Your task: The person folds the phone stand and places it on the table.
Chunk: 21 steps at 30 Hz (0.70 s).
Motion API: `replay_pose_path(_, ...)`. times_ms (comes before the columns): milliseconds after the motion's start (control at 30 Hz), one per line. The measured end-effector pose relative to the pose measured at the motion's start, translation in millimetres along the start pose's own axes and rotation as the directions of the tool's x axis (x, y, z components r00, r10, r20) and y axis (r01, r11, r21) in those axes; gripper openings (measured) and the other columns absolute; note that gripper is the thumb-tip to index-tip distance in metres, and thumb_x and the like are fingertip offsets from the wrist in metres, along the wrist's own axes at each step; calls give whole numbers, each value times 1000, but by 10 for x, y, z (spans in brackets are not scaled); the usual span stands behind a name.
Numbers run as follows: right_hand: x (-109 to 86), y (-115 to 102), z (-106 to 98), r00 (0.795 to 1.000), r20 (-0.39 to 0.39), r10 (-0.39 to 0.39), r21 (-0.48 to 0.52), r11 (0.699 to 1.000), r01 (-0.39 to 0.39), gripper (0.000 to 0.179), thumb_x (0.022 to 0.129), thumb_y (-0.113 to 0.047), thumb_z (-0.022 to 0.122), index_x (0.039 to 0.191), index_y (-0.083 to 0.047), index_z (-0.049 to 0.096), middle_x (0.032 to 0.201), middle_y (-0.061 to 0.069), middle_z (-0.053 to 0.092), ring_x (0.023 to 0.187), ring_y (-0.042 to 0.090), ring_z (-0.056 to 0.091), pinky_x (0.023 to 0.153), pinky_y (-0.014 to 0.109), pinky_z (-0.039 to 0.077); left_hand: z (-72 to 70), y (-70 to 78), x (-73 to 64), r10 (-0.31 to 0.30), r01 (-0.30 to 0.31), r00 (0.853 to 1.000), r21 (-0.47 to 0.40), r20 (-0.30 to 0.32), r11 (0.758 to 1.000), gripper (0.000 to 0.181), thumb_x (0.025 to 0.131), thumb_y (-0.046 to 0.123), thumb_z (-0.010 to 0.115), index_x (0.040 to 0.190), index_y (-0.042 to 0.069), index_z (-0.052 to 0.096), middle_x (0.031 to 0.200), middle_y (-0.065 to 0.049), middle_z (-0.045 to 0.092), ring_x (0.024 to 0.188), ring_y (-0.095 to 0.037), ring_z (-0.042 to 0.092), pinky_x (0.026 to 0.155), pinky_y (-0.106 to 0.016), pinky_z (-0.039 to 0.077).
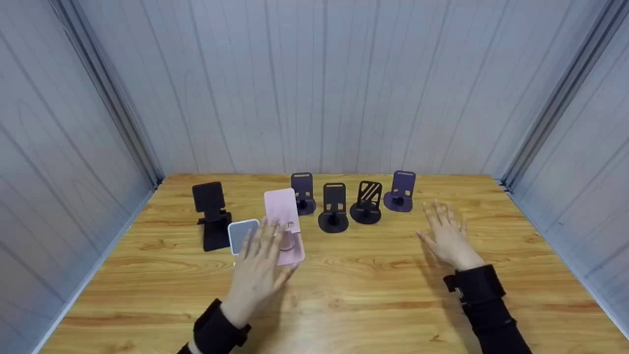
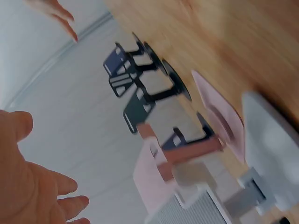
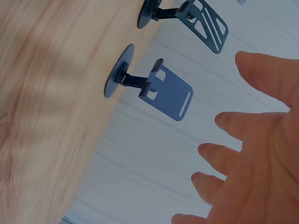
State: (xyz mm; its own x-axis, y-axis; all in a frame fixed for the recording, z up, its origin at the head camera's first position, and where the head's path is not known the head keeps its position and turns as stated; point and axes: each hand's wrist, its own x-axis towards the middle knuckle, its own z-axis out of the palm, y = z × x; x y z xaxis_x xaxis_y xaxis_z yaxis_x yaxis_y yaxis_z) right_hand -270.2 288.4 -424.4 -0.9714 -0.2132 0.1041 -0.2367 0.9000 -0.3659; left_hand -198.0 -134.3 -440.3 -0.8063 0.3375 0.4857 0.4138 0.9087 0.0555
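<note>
My left hand [image 1: 256, 278], fingers straight and spread, hovers in front of a white-rimmed grey phone stand [image 1: 241, 233] and a pink phone stand [image 1: 281, 202], covering part of both. In the left wrist view these two stand beside the palm, with nothing held. Off to the right, my right hand [image 1: 453, 242] is spread above the table, nearest to a purple phone stand [image 1: 404, 181]. The right wrist view shows that purple stand upright on its round base, apart from the fingertips [image 3: 227, 122].
A black phone stand [image 1: 209, 197] stands at the far left. Between the pink and purple ones are a dark blue stand [image 1: 302, 184], a plain black stand [image 1: 334, 192] and a black stand with diagonal slots [image 1: 366, 213]. Pale panels [image 1: 314, 98] enclose the wooden table [image 1: 354, 300].
</note>
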Motion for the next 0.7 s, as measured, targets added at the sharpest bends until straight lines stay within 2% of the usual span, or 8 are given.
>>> replay_pose_path(33, 12, 4, 4, 1000, 5, 1, -1, 1000, -1, 73, 111, -27, 54, 166, 5, 17, 172, 33, 3, 156, 58, -5, 117, 83, -10, 19, 45, 13, 15, -15, 1000, 16, -2, 1000, 80, 107, 59, 46, 157, -4, 45, 165, -22, 41, 155, -37, 31, 132, -41, -1)
replay_pose_path(167, 65, 18, 10, 1000, 15, -1, -40, 999, 2, 74, 111, -28, 54, 166, 5, 16, 171, 34, 4, 156, 59, -3, 117, 83, -6, 105, 206, 73, 58, -58, 998, 54, 1, 997, 79, 105, 58, 52, 157, -2, 47, 163, -20, 45, 152, -38, 39, 132, -37, -5)
replay_pose_path(267, 115, 41, 8, 1000, 25, 2, -61, 998, 0, 75, 110, -28, 55, 165, 6, 16, 170, 36, 5, 155, 60, -1, 117, 83, -4, 204, 313, 104, 92, -91, 996, 95, -14, 991, 80, 102, 58, 57, 158, 1, 46, 165, -16, 43, 157, -34, 29, 124, -29, -21)
replay_pose_path(367, 181, 84, 6, 999, 45, 0, -57, 998, 3, 77, 110, -29, 55, 164, 9, 15, 168, 39, 7, 154, 62, 2, 118, 83, -3, 301, 413, 113, 139, -133, 990, 175, -22, 976, 81, 101, 62, 57, 159, 6, 47, 166, -11, 41, 159, -28, 22, 127, -32, -17)
replay_pose_path(467, 266, 128, -14, 997, 78, -7, -42, 999, 10, 79, 111, -29, 54, 162, 14, 12, 165, 43, 8, 152, 64, 3, 118, 83, 1, 374, 501, 118, 192, -179, 981, 248, -33, 952, 81, 99, 65, 57, 158, 9, 49, 165, -9, 44, 156, -26, 33, 131, -35, -10)
replay_pose_path(533, 337, 143, -35, 995, 97, -16, -19, 1000, 18, 79, 112, -28, 53, 161, 17, 10, 164, 45, 8, 151, 66, 5, 118, 84, 4, 415, 553, 132, 223, -201, 974, 288, -46, 936, 81, 98, 66, 58, 156, 11, 52, 164, -7, 47, 151, -24, 44, 131, -36, -11)
replay_pose_path(633, 462, 149, -67, 994, 110, -29, 28, 999, 26, 78, 113, -28, 50, 159, 21, 9, 162, 48, 9, 151, 66, 8, 120, 81, 10, 462, 623, 164, 256, -218, 964, 338, -74, 916, 81, 96, 69, 58, 154, 13, 55, 161, -4, 52, 146, -22, 52, 129, -38, -19)
replay_pose_path(700, 552, 142, -86, 994, 106, -38, 52, 998, 33, 78, 114, -27, 49, 157, 23, 9, 162, 49, 10, 151, 65, 10, 123, 76, 13, 492, 666, 185, 266, -222, 960, 344, -86, 912, 81, 95, 70, 58, 154, 14, 56, 160, -3, 53, 146, -21, 52, 126, -38, -24)
